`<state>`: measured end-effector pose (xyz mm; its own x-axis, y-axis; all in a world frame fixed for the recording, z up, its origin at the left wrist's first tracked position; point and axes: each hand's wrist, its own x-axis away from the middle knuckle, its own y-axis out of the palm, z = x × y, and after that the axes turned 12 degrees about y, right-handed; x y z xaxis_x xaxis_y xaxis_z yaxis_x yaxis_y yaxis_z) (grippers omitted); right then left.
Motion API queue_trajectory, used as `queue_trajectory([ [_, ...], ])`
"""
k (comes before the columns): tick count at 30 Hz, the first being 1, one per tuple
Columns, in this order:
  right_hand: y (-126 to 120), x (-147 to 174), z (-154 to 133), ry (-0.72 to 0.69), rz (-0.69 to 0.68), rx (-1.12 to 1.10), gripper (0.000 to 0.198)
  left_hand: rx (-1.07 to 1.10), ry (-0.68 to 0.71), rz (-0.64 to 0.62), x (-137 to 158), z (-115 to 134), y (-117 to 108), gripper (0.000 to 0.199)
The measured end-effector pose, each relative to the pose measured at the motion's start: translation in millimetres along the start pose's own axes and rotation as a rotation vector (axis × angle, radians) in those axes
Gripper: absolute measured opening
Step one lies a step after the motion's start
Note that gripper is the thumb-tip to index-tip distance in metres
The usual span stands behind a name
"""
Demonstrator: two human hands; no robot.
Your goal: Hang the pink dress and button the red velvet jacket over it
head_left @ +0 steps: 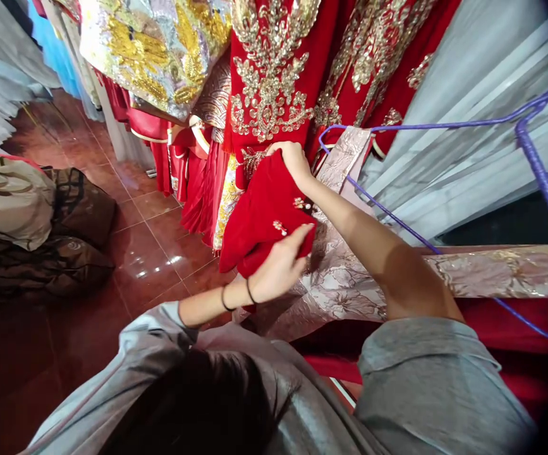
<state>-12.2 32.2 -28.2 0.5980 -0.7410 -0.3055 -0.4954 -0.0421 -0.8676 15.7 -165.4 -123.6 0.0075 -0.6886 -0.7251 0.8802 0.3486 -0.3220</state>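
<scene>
A folded piece of red cloth point(259, 208) with small pearl-and-gold ornaments hangs in front of me. My right hand point(291, 163) is closed over its top edge, the fingertips partly hidden by the fabric. Lower down, my left hand point(280, 262) pinches the cloth near its bottom right corner; some of its fingers are hidden. Just behind is a red garment point(318, 57) with gold sequin embroidery. To the right, a pale pink floral brocade garment point(344, 278) hangs by its straps on a purple hanger point(449, 124).
More costumes hang along the back, among them a gold-and-silver sequined garment point(160, 50). Sheer grey fabric point(473, 82) falls at the right. Stuffed brown and beige bags point(12, 196) sit on the reddish tiled floor point(155, 221) at the left.
</scene>
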Motion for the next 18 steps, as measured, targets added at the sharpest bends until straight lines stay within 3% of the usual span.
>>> queue_trajectory([
  [2, 3, -5, 4, 0.032, 0.007, -0.082, 0.036, 0.004, 0.029, -0.006, 9, -13, 50, 0.065],
  [5, 5, -12, 13, 0.074, 0.042, -0.202, 0.032, -0.015, 0.079, -0.04, 16, -22, 85, 0.079],
  [12, 1, -27, 32, 0.099, -0.003, -0.351, 0.024, -0.02, 0.1, -0.113, 14, 3, 88, 0.094],
  [18, -7, -30, 40, 0.101, -0.006, -0.41, 0.033, -0.008, 0.037, -0.198, 13, 18, 88, 0.083],
])
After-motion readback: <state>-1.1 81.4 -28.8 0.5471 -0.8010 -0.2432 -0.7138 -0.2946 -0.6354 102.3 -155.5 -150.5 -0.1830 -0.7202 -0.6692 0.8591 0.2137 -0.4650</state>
